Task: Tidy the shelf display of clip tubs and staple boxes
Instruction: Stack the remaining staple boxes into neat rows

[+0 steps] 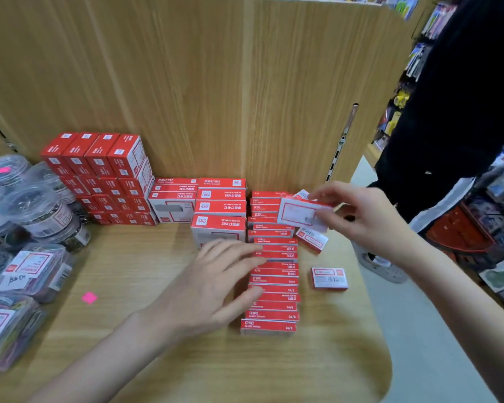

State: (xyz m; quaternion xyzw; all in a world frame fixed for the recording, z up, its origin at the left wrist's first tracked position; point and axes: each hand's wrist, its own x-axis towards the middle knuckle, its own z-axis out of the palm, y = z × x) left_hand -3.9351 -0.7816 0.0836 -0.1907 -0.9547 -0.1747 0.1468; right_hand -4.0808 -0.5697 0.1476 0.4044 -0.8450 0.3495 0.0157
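Observation:
A long row of small red staple boxes (274, 282) runs from the shelf's back wall toward me on the wooden shelf (146, 271). My left hand (213, 289) lies flat with straight fingers against the row's left side. My right hand (361, 219) pinches one red-and-white staple box (298, 212) above the far end of the row. Another small box (312, 239) lies tilted just right of the row, and a loose box (330, 278) lies flat further right. Clear clip tubs (38, 210) crowd the left edge.
Stacks of red boxes (99, 175) stand at the back left, with larger staple boxes (220, 209) beside them. A pink sticker (89, 297) lies on the shelf. A person in dark clothes (454, 117) stands at the right, near a red basket (460, 231).

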